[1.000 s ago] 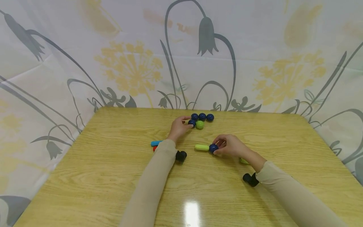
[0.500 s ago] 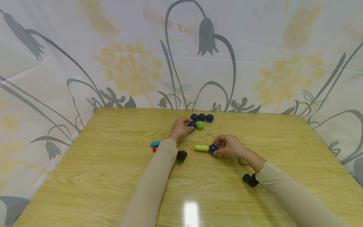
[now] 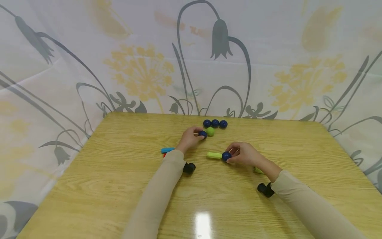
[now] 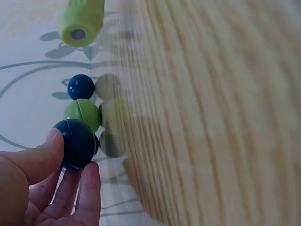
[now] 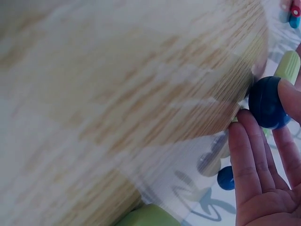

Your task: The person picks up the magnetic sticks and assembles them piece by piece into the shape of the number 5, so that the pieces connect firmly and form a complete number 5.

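Note:
Between thumb and fingers my left hand (image 3: 189, 138) pinches a dark blue ball (image 3: 203, 134), also plain in the left wrist view as a seamed blue ball (image 4: 76, 143). Close behind it lies a green ball (image 3: 210, 131). My right hand (image 3: 244, 154) holds a second blue ball (image 3: 226, 156) between thumb and fingers. That ball meets the right end of a light green rod (image 3: 214, 155) lying on the table. In the right wrist view the held blue ball (image 5: 269, 102) hides part of the green rod (image 5: 288, 65).
Several blue balls (image 3: 215, 123) stand in a row near the table's back edge. A blue rod (image 3: 167, 150) and a red rod lie partly behind my left forearm. Another green rod (image 3: 258, 170) is half hidden by my right wrist. Black wrist-camera parts (image 3: 189, 168) sit by each sleeve.
My left hand has drawn its blue ball toward me, away from the row of blue balls at the back. The right hand keeps its ball at the rod's end.

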`<action>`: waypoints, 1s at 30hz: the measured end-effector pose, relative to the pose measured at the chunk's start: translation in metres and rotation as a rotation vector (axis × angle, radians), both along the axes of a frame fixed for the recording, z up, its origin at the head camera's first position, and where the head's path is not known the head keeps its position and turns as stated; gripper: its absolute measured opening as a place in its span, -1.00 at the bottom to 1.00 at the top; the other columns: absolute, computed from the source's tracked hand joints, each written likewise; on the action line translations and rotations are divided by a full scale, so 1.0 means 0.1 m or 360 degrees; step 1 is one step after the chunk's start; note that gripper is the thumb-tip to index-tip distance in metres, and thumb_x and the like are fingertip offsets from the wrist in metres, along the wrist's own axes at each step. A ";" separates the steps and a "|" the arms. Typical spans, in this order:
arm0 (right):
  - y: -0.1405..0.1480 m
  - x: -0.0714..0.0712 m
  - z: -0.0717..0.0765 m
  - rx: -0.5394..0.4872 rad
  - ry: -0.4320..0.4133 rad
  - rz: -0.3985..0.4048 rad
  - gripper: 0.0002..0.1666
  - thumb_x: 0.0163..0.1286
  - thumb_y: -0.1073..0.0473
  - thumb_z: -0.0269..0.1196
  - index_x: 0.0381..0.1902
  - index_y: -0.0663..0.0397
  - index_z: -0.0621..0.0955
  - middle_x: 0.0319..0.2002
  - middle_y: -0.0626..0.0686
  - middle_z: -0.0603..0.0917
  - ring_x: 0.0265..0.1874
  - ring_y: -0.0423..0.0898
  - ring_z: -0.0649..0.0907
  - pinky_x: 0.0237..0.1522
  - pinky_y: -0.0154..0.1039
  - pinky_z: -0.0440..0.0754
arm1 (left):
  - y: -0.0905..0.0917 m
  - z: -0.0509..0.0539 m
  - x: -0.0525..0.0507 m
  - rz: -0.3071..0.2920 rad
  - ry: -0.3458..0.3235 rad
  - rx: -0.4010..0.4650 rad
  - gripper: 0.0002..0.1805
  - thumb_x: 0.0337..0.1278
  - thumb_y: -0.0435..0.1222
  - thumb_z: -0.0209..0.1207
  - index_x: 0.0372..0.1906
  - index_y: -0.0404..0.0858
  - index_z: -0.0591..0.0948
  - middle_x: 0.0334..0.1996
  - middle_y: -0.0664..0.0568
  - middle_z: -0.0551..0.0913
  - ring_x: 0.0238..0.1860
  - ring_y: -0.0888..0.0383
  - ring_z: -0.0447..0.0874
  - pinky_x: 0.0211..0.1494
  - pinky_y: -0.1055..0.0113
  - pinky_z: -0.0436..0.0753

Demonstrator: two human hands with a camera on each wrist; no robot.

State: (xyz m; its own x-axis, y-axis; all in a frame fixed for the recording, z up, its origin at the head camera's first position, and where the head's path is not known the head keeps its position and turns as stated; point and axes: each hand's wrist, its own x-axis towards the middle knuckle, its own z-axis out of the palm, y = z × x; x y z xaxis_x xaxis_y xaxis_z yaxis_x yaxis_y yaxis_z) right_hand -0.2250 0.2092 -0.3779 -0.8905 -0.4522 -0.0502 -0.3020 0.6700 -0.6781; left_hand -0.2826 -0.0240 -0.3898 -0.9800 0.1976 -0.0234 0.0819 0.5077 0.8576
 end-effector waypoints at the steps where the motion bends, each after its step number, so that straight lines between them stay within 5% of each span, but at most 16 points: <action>1: 0.00 0.00 0.00 0.0004 0.0006 0.0001 -0.62 0.08 0.23 0.41 -0.15 0.28 0.59 -0.29 0.07 0.62 -0.30 -0.02 0.63 -0.23 -0.13 0.61 | -0.01 0.01 0.02 0.0000 -0.0005 -0.0003 -0.66 0.23 -0.36 0.15 0.10 -0.31 0.52 0.07 -0.12 0.51 0.07 -0.02 0.50 0.09 0.27 0.48; 30: -0.01 -0.03 0.00 0.0008 -0.0005 0.0039 -0.64 0.11 0.23 0.39 -0.15 0.29 0.60 -0.31 0.07 0.62 -0.33 -0.04 0.63 -0.26 -0.14 0.60 | -0.22 -0.01 0.54 -0.0199 -0.0163 -0.0136 -0.69 0.23 -0.33 0.15 0.07 -0.27 0.53 0.01 -0.10 0.54 0.04 -0.01 0.51 0.06 0.20 0.51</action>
State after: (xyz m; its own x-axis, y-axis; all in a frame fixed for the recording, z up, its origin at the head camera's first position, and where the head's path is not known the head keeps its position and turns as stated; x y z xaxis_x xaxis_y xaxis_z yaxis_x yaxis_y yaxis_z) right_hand -0.2282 0.2082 -0.3780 -0.8790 -0.4737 -0.0555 -0.3162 0.6659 -0.6756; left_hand -0.2287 -0.0462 -0.3903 -0.9395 0.3110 -0.1437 0.0636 0.5704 0.8189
